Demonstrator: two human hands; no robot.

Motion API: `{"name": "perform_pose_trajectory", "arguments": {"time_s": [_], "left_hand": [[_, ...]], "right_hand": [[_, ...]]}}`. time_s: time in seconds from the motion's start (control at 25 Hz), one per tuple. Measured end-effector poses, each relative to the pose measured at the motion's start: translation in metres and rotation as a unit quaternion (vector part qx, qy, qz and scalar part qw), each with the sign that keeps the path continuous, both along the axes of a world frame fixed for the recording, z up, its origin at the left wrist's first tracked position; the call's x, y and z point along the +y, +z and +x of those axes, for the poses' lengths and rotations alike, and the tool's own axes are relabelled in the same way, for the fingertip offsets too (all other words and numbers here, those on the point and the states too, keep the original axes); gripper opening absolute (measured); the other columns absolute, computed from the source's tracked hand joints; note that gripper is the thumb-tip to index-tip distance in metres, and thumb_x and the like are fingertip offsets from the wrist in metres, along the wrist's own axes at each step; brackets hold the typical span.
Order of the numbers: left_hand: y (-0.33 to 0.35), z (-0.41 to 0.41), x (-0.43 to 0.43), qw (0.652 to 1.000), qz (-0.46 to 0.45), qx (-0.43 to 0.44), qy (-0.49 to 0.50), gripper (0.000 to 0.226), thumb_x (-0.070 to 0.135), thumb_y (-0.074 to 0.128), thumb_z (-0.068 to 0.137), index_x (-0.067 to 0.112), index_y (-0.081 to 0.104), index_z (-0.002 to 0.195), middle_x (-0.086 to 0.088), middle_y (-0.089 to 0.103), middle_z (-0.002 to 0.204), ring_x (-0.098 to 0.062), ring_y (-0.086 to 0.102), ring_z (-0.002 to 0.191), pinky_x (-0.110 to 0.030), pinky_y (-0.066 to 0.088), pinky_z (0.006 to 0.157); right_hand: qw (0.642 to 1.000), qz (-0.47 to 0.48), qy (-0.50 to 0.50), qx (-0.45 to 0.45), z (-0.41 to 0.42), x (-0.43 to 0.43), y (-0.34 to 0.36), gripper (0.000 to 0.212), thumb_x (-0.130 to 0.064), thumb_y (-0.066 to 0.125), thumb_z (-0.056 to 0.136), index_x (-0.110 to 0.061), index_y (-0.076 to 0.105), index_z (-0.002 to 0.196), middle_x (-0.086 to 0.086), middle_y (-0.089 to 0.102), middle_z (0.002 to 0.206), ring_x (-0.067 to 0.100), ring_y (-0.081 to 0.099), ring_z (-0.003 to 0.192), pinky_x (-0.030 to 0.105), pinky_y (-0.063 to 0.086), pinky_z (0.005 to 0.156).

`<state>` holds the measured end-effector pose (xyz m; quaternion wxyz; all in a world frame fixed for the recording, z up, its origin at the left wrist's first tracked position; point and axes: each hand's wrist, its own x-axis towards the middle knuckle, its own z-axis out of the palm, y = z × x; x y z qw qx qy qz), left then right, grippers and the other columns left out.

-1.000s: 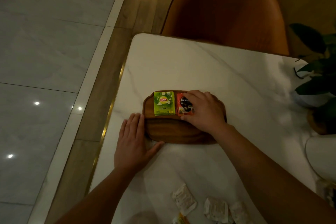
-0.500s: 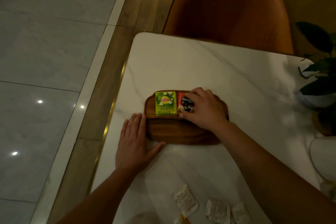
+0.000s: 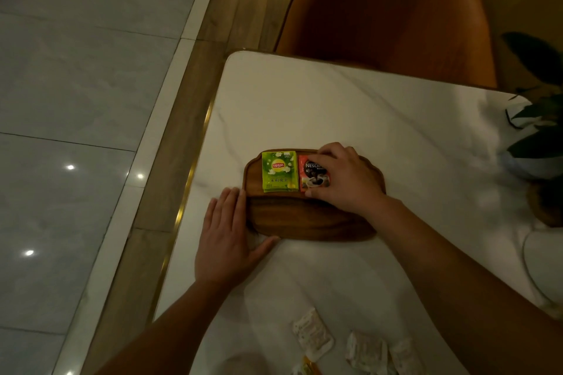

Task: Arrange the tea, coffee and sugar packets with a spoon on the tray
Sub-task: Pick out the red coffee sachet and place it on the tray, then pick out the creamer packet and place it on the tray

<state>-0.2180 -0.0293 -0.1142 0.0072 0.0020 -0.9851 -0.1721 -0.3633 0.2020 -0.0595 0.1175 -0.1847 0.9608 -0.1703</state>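
Note:
A dark wooden tray (image 3: 307, 219) lies on the white marble table. On its far left part sits a green Lipton tea packet (image 3: 279, 171). Right beside it lies a red Nescafe coffee packet (image 3: 313, 177), with the fingers of my right hand (image 3: 344, 178) curled on it. My left hand (image 3: 225, 237) rests flat on the table, fingers spread, against the tray's left edge and near corner. Three white sugar packets (image 3: 312, 332) lie loose on the table near me. No spoon is visible.
An orange-brown chair (image 3: 393, 12) stands at the table's far side. A potted plant (image 3: 539, 131) and a white dish (image 3: 545, 265) are at the right. The table's left edge (image 3: 195, 167) drops to a tiled floor. An orange-yellow item (image 3: 310, 365) peeks in at the bottom.
My right hand has stayed on the coffee packet with only a slight shift of its fingers. My left hand and the tray have not moved.

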Motion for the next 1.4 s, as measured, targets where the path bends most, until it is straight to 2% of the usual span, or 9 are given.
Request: {"name": "perform_pose_trajectory", "arguments": {"time_s": [0.56,0.68,0.8,0.92,1.04,1.16,1.24,1.32,1.4], "left_hand": [[-0.006,0.002,0.0,1.0,0.002,0.021,0.002,0.103,0.082,0.039,0.085,0.01,0.022,0.157,-0.015,0.035,0.159,-0.026,0.025,0.151,-0.045,0.017,0.125],[-0.006,0.002,0.0,1.0,0.001,0.018,0.003,0.103,0.081,0.04,0.085,0.01,0.023,0.156,-0.015,0.035,0.159,-0.026,0.025,0.152,-0.045,0.017,0.125],[0.002,0.005,0.002,1.0,0.011,0.006,-0.001,0.102,0.08,0.042,0.085,0.008,0.025,0.155,-0.016,0.036,0.158,-0.028,0.027,0.151,-0.048,0.019,0.125],[0.013,0.008,0.001,0.998,0.066,-0.019,0.002,0.1,0.072,0.053,0.084,0.006,0.028,0.154,-0.018,0.037,0.157,-0.032,0.029,0.148,-0.05,0.021,0.123],[0.029,0.007,-0.003,0.989,0.136,-0.05,0.024,0.091,0.05,0.07,0.086,0.007,0.028,0.154,-0.019,0.038,0.154,-0.034,0.034,0.143,-0.048,0.031,0.119],[0.055,0.027,-0.003,0.987,0.15,-0.051,0.028,0.069,0.029,0.073,0.087,0.009,0.044,0.146,-0.018,0.053,0.139,-0.035,0.05,0.127,-0.046,0.047,0.101],[0.074,0.057,0.005,0.986,0.155,-0.063,0.013,0.048,0.024,0.073,0.086,0.013,0.06,0.131,-0.011,0.065,0.117,-0.03,0.061,0.109,-0.04,0.051,0.087],[0.091,0.088,0.019,0.985,0.145,-0.095,-0.022,0.031,0.026,0.072,0.086,0.019,0.07,0.117,-0.002,0.069,0.098,-0.023,0.064,0.094,-0.032,0.049,0.077],[0.103,0.113,0.043,0.982,0.098,-0.137,-0.088,0.026,0.031,0.069,0.088,0.023,0.072,0.112,0.001,0.069,0.094,-0.02,0.064,0.09,-0.03,0.048,0.076]], "right_hand": [[0.999,-0.021,-0.032,-0.012,0.008,0.008,0.006,0.079,-0.055,0.078,0.069,-0.031,0.049,0.137,-0.004,0.045,0.136,0.02,0.043,0.12,0.031,0.038,0.091],[0.996,-0.056,-0.072,0.002,0.022,0.014,0.008,0.071,-0.048,0.078,0.072,-0.024,0.053,0.135,-0.001,0.05,0.131,0.02,0.046,0.12,0.029,0.036,0.092],[0.987,-0.104,-0.122,0.012,0.049,0.018,0.016,0.056,-0.035,0.078,0.077,-0.017,0.061,0.127,0.006,0.058,0.123,0.024,0.052,0.116,0.033,0.042,0.096],[0.973,-0.144,-0.18,-0.011,0.086,0.022,0.027,0.046,-0.03,0.075,0.081,-0.018,0.063,0.123,0.007,0.06,0.117,0.023,0.06,0.104,0.037,0.05,0.09],[0.966,-0.157,-0.199,-0.042,0.131,0.03,0.033,0.04,-0.028,0.073,0.084,-0.017,0.064,0.121,0.005,0.064,0.112,0.021,0.063,0.095,0.038,0.054,0.085],[0.963,-0.157,-0.205,-0.07,0.185,0.044,0.037,0.029,-0.025,0.072,0.085,-0.016,0.069,0.113,0.003,0.068,0.101,0.018,0.064,0.087,0.039,0.055,0.082],[0.966,-0.14,-0.196,-0.09,0.22,0.053,0.036,0.023,-0.026,0.069,0.087,-0.017,0.071,0.108,0.002,0.07,0.099,0.016,0.064,0.087,0.038,0.055,0.082],[0.97,-0.114,-0.185,-0.105,0.249,0.059,0.032,0.02,-0.027,0.067,0.089,-0.018,0.072,0.106,0.002,0.069,0.099,0.017,0.065,0.089,0.035,0.054,0.082],[0.977,-0.087,-0.175,-0.091,0.274,0.066,0.028,0.019,-0.023,0.065,0.089,-0.016,0.071,0.106,0.003,0.067,0.103,0.022,0.063,0.094,0.035,0.051,0.082]]}}
